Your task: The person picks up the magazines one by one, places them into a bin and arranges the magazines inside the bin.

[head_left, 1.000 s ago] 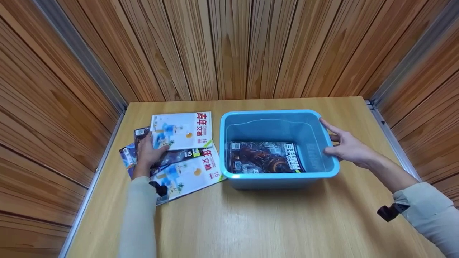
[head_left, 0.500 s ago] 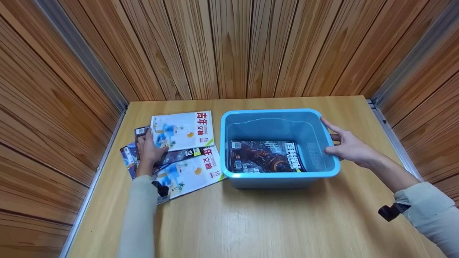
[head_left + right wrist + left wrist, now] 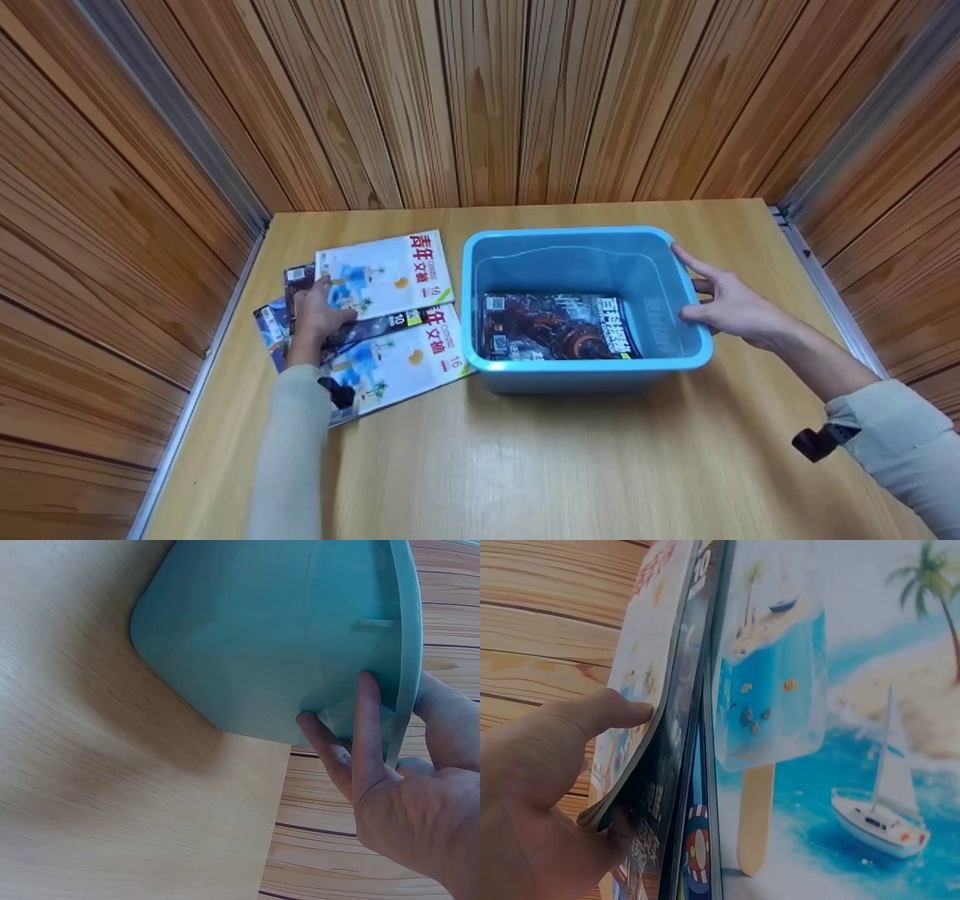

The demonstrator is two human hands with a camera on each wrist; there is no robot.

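Three or more magazines lie fanned on the left of the wooden table (image 3: 525, 465). My left hand (image 3: 319, 306) grips the left edge of the top white magazine (image 3: 390, 274), which overlaps a dark magazine (image 3: 375, 324) and another white one (image 3: 397, 360). In the left wrist view my left hand (image 3: 622, 765) has its thumb on the lifted cover (image 3: 641, 675) and its fingers beneath, beside a magazine with an ice-lolly beach cover (image 3: 840, 727). My right hand (image 3: 694, 289) holds the right rim of a blue plastic bin (image 3: 585, 366), thumb inside and fingers (image 3: 360, 735) on the outer wall (image 3: 262, 637). A dark magazine (image 3: 555, 326) lies flat inside the bin.
Wood-panelled walls (image 3: 480, 97) close the table in at the back and on both sides, with metal strips (image 3: 825, 262) along the side edges. The front half of the table is bare wood.
My left hand has slid a little farther up the left edge of the top white magazine. The right hand and the bin have stayed put.
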